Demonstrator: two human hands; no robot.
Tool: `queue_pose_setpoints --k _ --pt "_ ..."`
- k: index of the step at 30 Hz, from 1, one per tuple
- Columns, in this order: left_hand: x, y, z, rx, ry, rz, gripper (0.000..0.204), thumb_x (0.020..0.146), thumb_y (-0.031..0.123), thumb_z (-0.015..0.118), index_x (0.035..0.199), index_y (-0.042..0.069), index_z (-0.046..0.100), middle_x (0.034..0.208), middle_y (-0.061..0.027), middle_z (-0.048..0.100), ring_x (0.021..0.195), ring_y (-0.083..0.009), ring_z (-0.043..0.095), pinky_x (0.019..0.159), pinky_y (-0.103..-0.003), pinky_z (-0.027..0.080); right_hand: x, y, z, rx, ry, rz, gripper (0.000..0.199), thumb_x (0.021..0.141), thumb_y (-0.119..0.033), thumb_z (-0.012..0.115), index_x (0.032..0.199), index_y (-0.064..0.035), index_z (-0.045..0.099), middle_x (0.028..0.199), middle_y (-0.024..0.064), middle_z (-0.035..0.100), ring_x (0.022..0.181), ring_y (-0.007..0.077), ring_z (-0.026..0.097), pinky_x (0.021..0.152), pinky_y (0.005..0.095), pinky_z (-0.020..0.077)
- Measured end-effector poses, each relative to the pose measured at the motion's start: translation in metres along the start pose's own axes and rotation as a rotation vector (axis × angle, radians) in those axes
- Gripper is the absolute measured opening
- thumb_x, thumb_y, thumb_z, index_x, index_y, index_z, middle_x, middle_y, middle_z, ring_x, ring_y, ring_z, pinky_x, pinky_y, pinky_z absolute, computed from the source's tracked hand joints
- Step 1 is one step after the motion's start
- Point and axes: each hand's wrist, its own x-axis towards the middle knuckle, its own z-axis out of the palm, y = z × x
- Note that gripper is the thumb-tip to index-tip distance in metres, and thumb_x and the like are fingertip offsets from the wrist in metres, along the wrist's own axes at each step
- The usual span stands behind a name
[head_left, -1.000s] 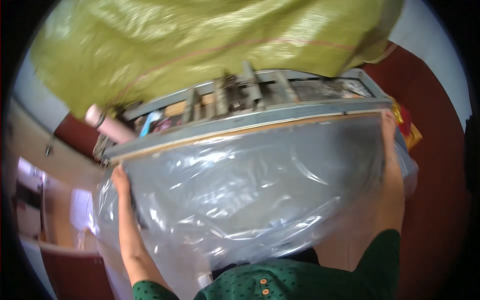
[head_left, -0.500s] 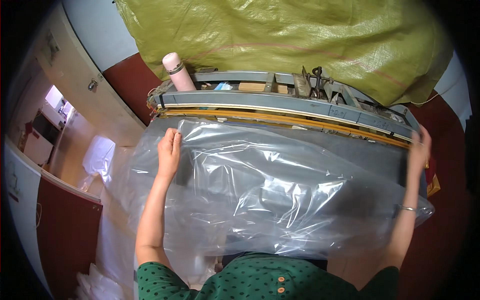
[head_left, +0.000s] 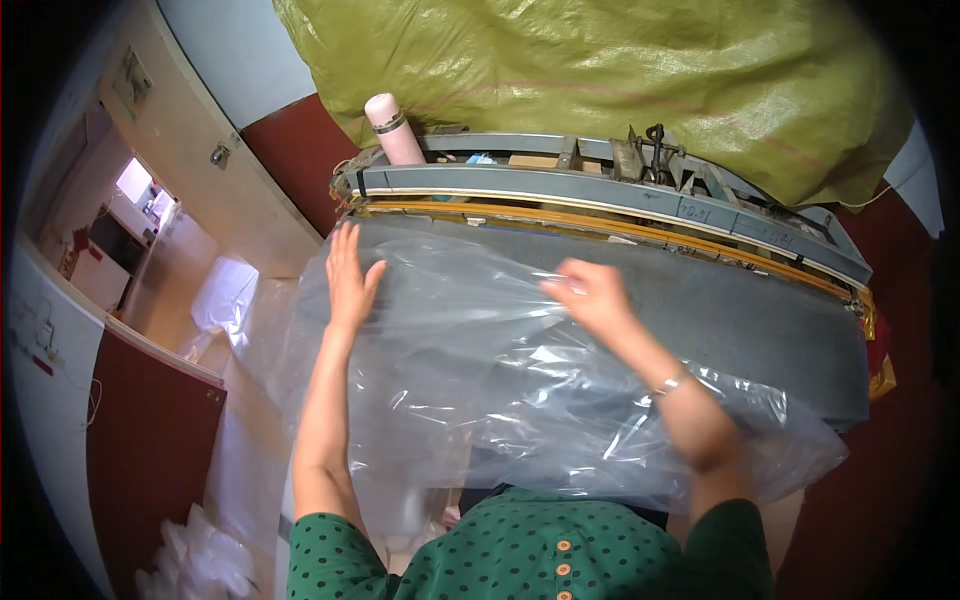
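A large sheet of clear plastic film point(head_left: 480, 370) lies wrinkled over the dark grey tabletop point(head_left: 740, 320) and hangs down toward my body. My left hand point(head_left: 350, 282) rests on the film near the table's far left corner, fingers stretched out and thumb apart. Around the middle of the table, my right hand point(head_left: 595, 295) is slightly blurred. Its thumb and fingers pinch the film's upper edge, and taut creases run from there toward the left. A bracelet point(head_left: 672, 382) circles my right wrist.
Behind the tabletop runs a long grey metal frame point(head_left: 540, 182) with orange strips point(head_left: 560, 228) along it. A pink bottle point(head_left: 394, 130) stands at its left end. A yellow-green tarp point(head_left: 600, 70) hangs behind. At left are an open door point(head_left: 190, 120) and piled plastic point(head_left: 200, 560).
My right hand has swung from the table's far right end to the middle, and the film's right part has moved left, baring tabletop. My left hand has opened from a closed grip.
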Motion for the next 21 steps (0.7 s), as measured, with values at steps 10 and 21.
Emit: queue_pose_setpoints --k 10,21 --pt "-0.12 -0.001 -0.011 -0.034 -0.446 0.014 0.073 0.077 0.022 0.067 0.137 0.003 0.03 0.145 -0.0176 0.024 0.134 -0.0346 0.022 0.105 -0.048 0.022 -0.301 0.197 -0.405 -0.716 0.773 0.496 0.021 0.079 -0.019 0.066 0.073 0.0005 0.059 0.062 0.0035 0.054 0.061 0.0097 0.047 0.059 0.0274 0.0408" --pt "-0.06 0.148 -0.011 -0.46 -0.431 0.109 0.101 0.067 0.022 0.077 0.142 0.002 0.011 0.141 -0.0229 0.028 0.13 -0.0345 0.029 0.102 -0.044 0.029 -0.32 0.226 -0.437 -1.297 0.986 0.966 0.028 0.088 -0.034 0.051 0.09 -0.0072 0.057 0.084 0.0172 0.063 0.079 0.0395 0.058 0.066 0.0461 0.0446"
